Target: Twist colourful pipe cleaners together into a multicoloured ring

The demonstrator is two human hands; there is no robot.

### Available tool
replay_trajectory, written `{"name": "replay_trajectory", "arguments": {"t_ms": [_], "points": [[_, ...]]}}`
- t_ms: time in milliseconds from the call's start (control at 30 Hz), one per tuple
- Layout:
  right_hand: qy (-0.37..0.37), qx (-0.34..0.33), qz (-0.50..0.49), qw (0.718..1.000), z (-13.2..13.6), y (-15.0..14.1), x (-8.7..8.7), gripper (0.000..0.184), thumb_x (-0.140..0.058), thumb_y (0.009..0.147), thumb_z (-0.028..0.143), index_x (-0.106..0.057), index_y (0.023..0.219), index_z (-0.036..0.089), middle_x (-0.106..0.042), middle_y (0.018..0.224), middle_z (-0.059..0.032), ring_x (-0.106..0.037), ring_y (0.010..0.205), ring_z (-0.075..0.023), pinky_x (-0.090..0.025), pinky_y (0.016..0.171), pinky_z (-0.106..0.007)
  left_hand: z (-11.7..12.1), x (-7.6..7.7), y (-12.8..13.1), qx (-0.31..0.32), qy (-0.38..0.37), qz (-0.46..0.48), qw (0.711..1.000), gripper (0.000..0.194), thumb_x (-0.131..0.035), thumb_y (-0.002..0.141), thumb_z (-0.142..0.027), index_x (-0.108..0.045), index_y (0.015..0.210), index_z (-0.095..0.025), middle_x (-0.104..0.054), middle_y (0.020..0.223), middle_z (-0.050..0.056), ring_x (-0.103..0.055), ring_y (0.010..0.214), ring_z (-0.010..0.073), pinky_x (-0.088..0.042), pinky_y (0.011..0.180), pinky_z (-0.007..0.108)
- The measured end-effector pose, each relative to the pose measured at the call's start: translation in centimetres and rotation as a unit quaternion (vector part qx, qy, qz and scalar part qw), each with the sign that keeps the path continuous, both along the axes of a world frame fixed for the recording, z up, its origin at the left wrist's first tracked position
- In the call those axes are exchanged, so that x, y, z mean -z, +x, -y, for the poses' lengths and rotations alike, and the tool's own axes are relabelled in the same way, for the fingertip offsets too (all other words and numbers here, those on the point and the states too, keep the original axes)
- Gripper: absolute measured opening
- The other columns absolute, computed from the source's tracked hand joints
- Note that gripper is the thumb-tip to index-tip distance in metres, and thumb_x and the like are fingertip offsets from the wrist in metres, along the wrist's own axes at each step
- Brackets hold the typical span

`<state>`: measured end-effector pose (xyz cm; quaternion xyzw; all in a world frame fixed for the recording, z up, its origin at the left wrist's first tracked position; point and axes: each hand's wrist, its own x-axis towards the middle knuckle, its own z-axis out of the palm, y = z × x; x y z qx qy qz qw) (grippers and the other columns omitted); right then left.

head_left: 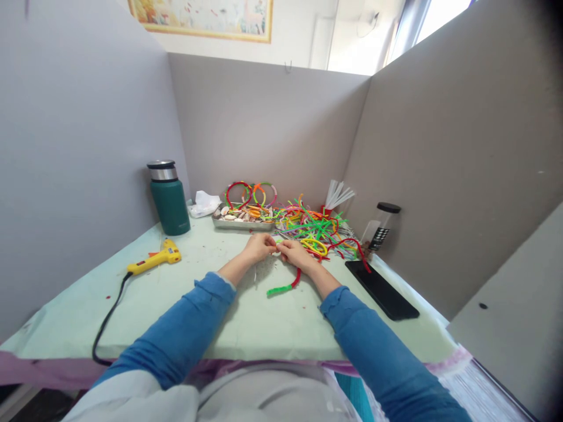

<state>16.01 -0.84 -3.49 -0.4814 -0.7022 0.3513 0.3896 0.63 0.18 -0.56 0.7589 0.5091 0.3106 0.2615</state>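
My left hand (259,247) and my right hand (294,253) meet fingertip to fingertip over the table, both pinched closed. Between them they grip a fuzzy pipe cleaner; its red and green tail (280,290) comes out below my right hand and bends left over the cloth. The part at the fingertips is small and mostly covered, with a bit of light green and orange showing. Just behind my right hand spreads a tangled heap of coloured pipe cleaners (316,225). A metal tray (244,225) of shells and small pieces lies behind my left hand.
A yellow glue gun (156,258) with a black cord lies left, in front of a green bottle (170,199). Finished-looking coloured rings (238,194) lean behind the tray beside white tissue (204,204). A black phone (382,290), clear jar (382,228) and white sticks (338,194) are right. Grey partitions surround the table.
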Motion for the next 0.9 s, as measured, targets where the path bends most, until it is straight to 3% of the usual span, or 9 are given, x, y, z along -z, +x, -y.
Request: {"name": "replay_trajectory", "arguments": {"t_ms": [333,900], "points": [[0.001,0.000,-0.001,1.000,0.10,-0.08,-0.08,0.026,-0.045,0.077,0.036,-0.052,0.064,0.014,-0.048,0.048,0.0032,-0.032,0.040,-0.0049,-0.025,0.043,-0.019,-0.24,0.13,-0.16,-0.012,0.104,-0.106,0.989,0.021,-0.059,0.068,-0.033,-0.070,0.073,-0.016,-0.067,0.072,0.004,-0.057,0.067,0.0138,-0.039,0.062,0.022],[0.002,0.006,0.004,1.000,-0.08,-0.12,0.11,0.024,-0.046,0.077,0.035,-0.054,0.066,0.015,-0.049,0.049,0.0034,-0.034,0.040,-0.0054,-0.025,0.042,-0.019,0.20,-0.10,-0.13,-0.034,0.131,-0.188,0.973,0.020,-0.054,0.070,-0.029,-0.069,0.080,-0.020,-0.067,0.080,0.005,-0.058,0.074,0.0170,-0.039,0.065,0.024]]}}
